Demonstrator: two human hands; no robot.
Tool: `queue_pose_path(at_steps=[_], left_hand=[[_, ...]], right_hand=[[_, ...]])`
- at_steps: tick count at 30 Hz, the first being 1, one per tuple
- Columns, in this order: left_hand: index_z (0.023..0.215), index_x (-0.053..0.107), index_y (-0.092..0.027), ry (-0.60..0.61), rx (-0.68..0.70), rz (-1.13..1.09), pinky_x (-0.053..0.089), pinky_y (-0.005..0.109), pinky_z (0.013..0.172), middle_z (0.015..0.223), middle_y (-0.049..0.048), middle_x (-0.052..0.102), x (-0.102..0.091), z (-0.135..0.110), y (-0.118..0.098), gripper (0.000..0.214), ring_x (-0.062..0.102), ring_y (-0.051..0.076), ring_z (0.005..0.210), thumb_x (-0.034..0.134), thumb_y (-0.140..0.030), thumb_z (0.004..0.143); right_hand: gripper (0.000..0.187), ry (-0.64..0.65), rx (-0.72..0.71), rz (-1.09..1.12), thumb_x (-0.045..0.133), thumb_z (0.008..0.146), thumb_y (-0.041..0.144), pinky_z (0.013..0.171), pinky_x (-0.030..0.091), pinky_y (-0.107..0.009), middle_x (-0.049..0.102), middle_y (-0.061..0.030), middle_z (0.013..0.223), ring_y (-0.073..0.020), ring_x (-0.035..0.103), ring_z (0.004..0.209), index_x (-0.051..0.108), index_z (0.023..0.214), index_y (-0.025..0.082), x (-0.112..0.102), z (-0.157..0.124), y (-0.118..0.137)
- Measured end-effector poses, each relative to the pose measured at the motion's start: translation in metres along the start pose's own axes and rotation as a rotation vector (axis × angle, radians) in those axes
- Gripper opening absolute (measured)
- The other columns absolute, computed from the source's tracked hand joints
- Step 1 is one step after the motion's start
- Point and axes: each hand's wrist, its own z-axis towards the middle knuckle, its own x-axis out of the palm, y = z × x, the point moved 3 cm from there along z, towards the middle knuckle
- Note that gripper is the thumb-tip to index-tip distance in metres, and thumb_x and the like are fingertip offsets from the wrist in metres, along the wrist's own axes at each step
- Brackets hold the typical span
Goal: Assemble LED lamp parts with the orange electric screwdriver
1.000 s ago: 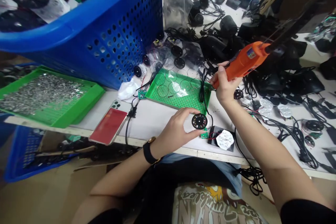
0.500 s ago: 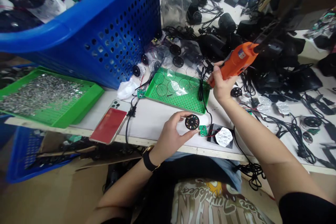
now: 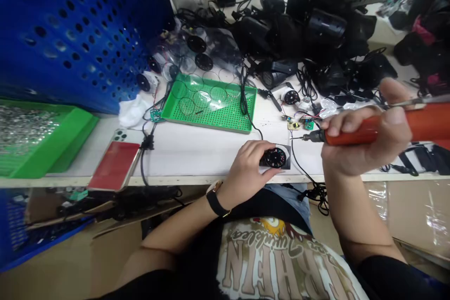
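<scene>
My left hand (image 3: 248,167) rests at the table's near edge with its fingers curled round a black round LED board (image 3: 276,157), which now lies on a dark square base. My right hand (image 3: 365,143) is closed round an orange electric screwdriver (image 3: 390,127), held nearly level with its dark bit pointing left, a short way to the right of the board. A thin black cable runs from the green perforated tray (image 3: 211,119) down past the board. Small green circuit boards (image 3: 298,124) with red wires lie just behind the screwdriver tip.
A large blue perforated basket (image 3: 70,33) stands at the left. A green tray of small metal parts (image 3: 52,145) and a red-cased phone (image 3: 114,164) lie by the front edge. Black lamp housings (image 3: 316,33) and tangled cables crowd the back and right.
The left hand set the round board down onto the dark base near the edge. The right hand brought the screwdriver down from beside the green tray to level with the board. The camera tilted down.
</scene>
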Motion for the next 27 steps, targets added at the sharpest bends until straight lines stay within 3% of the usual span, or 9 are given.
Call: queue_pose_path(at_steps=[6,13,27], left_hand=[[0.118,0.057,-0.019,0.036,0.000,0.095,0.054,0.045,0.097,0.116,0.0089,0.070,0.019,0.010,-0.008,0.046,0.064,0.029,0.112,0.084,-0.022,0.082],[0.113,0.058,-0.018,0.026,-0.043,0.061,0.053,0.041,0.093,0.111,0.0075,0.070,0.021,0.009,-0.008,0.042,0.063,0.027,0.109,0.084,-0.019,0.080],[0.112,0.059,-0.018,0.010,-0.061,0.024,0.053,0.041,0.093,0.108,0.0074,0.070,0.021,0.010,-0.009,0.034,0.064,0.026,0.104,0.079,-0.020,0.084]], right_hand=[[0.026,0.106,0.042,-0.024,0.069,0.084,0.038,0.043,0.052,-0.030,0.050,0.0080,0.051,-0.0109,0.048,0.037,0.075,0.105,0.025,-0.009,-0.014,0.021],[0.019,0.137,0.082,-0.043,0.069,0.083,0.036,0.043,0.050,-0.030,0.048,0.0083,0.050,-0.0113,0.046,0.036,0.072,0.099,0.026,0.004,-0.031,0.013],[0.019,0.206,0.090,-0.066,0.072,0.083,0.035,0.043,0.050,-0.031,0.051,0.0075,0.051,-0.0122,0.047,0.037,0.072,0.099,0.025,0.010,-0.038,0.006]])
